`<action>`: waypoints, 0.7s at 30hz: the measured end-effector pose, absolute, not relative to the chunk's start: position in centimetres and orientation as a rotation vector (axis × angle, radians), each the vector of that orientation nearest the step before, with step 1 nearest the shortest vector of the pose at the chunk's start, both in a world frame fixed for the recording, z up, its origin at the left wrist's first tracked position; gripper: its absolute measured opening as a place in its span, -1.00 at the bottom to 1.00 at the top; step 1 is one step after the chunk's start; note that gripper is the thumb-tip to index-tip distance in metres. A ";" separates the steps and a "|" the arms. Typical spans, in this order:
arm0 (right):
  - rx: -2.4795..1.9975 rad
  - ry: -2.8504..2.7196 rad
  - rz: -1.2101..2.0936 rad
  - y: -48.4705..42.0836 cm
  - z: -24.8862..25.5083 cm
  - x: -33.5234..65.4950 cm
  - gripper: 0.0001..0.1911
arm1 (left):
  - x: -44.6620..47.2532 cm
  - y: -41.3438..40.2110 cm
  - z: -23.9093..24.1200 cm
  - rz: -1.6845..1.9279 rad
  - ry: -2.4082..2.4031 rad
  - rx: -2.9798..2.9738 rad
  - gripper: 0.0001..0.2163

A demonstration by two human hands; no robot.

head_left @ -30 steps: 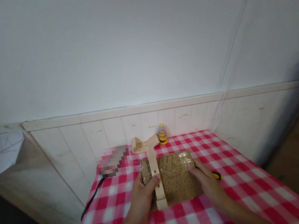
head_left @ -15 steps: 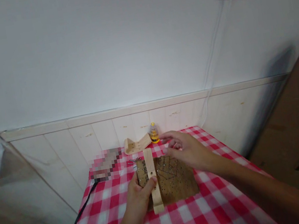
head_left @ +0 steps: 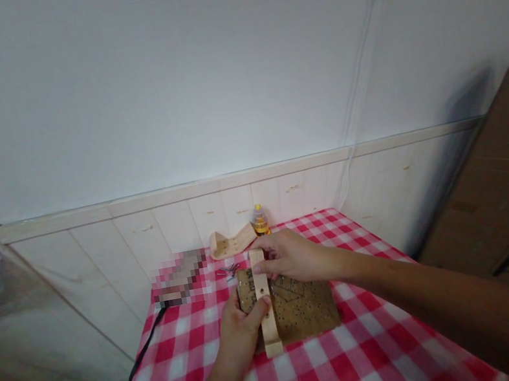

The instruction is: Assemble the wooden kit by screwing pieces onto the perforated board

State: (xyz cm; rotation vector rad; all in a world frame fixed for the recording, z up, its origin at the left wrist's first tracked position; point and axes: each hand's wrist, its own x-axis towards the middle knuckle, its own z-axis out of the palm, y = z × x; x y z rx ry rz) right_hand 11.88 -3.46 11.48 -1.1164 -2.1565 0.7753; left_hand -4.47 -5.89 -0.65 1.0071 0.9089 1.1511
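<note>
Long straight pale-wood bar [head_left: 270,329] & curved pale-wood bracket [head_left: 232,245]: 2 smooth, matt pcs. Flat brown cardboard slab [head_left: 308,312]: pitted-looking w/ glossy patches. Thin grey pins [head_left: 231,269]: metal-looking. Rounded clear-&-yellow bottle [head_left: 260,221]: plastic. Red-&-white checked bench cover [head_left: 312,377]: matt cloth. Flat white wall [head_left: 167,87]: smooth, matt.

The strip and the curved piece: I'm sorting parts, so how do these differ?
The strip is mostly straight; the curved piece curls at its left end.
The strip is held by the left hand and right hand; the curved piece sits near the wall.
The strip runs near to far; the curved piece lies crosswise.
Both are pale wood with holes.
</note>
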 end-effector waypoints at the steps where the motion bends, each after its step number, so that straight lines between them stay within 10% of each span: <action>1: -1.113 -2.158 0.778 -3.4 11.5 11.9 -0.90 | -4.5 -5.8 -0.7 1.157 0.908 1.004 -0.56; 21: -1.125 -2.152 0.735 -3.7 11.5 11.5 -0.90 | -4.6 -5.5 -1.0 1.165 0.956 1.056 -0.55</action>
